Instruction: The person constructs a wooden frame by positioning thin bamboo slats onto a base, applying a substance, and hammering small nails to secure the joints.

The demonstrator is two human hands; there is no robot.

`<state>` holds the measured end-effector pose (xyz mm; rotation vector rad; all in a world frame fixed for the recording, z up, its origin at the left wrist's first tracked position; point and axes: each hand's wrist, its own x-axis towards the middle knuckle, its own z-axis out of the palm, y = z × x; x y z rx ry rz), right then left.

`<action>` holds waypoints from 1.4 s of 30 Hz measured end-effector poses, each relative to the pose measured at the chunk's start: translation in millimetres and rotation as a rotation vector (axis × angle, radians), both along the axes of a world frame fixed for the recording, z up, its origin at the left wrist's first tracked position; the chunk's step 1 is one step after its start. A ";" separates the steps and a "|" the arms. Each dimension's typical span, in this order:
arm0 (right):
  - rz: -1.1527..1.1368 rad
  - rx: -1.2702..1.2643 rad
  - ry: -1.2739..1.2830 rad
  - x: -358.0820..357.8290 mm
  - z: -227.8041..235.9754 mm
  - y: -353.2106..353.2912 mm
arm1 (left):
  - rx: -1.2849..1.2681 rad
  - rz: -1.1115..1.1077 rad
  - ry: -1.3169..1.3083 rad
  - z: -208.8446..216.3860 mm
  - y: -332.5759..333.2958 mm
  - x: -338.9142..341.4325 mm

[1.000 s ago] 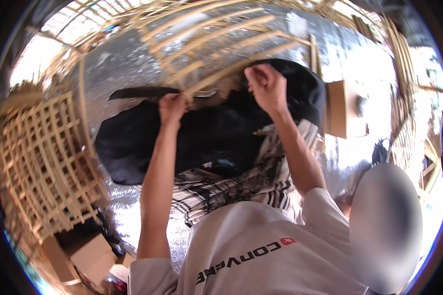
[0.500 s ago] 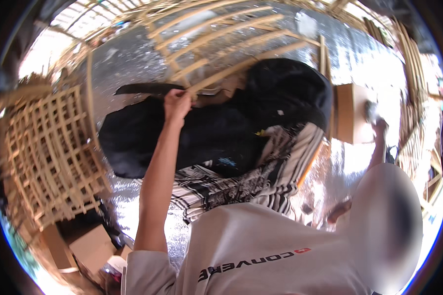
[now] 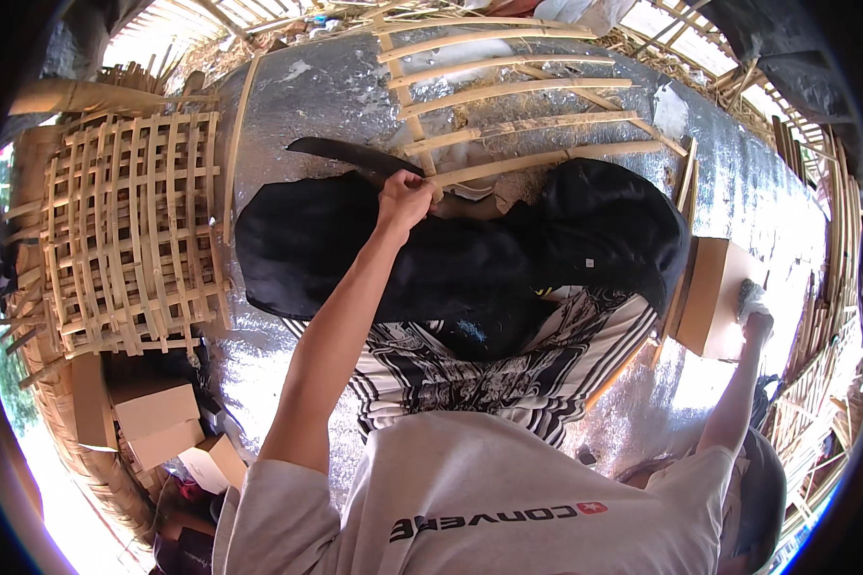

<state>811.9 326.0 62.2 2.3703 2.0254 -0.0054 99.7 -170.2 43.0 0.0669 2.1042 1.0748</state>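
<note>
My left hand [image 3: 408, 199] is closed at the near end of a bamboo lattice frame [image 3: 518, 88]. A dark, curved machete blade [image 3: 340, 151] points left from this hand; its handle is hidden in my fingers. The hand is right beside the frame's nearest strip, and I cannot tell whether it grips that too. Off to the right, my right hand [image 3: 758, 324] is closed around a crumpled greyish wad [image 3: 750, 295], next to a cardboard box [image 3: 710, 287]. Black cloth [image 3: 460, 259] covers my legs, with a black-and-white patterned cloth [image 3: 422, 364] over my lap.
A woven bamboo panel [image 3: 134, 230] stands at the left, above open cardboard boxes [image 3: 158, 417]. Silvery sheeting [image 3: 297, 96] covers the floor. Bamboo poles [image 3: 839, 220] line the right side, and a long thin strip [image 3: 238, 144] lies beside the panel.
The whole view has shifted, so the scene sits further right and mostly lower. My left hand stays at the frame's end with the machete; my right hand stays by the box.
</note>
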 end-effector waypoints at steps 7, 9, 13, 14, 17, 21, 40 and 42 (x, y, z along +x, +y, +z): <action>0.194 0.107 0.021 1.4 0.5 -4.6 | 0.004 -0.015 0.012 2.4 3.5 0.0; 0.197 0.092 -0.025 -13.6 -5.6 -9.1 | -0.013 -0.008 0.017 3.3 0.1 -0.9; 0.168 0.116 -0.167 -47.6 -10.3 -23.1 | -0.029 -0.008 0.047 3.5 -3.9 -1.8; 0.161 0.096 -0.196 -45.2 -11.9 -19.8 | -0.014 0.008 0.053 2.4 -3.3 -1.8; 0.230 0.252 0.158 25.7 0.8 18.9 | 0.063 0.007 0.031 -8.9 4.8 -1.6; -0.035 0.023 0.543 -18.3 -1.2 -28.7 | -0.037 -0.013 0.056 -2.0 -6.0 -2.9; 0.458 -0.047 1.218 -311.4 60.1 -172.9 | 0.056 -0.142 0.527 -12.0 -6.4 1.0; 0.440 -0.239 1.235 -411.0 61.3 -247.0 | 0.038 -0.139 0.561 -10.4 -9.1 2.3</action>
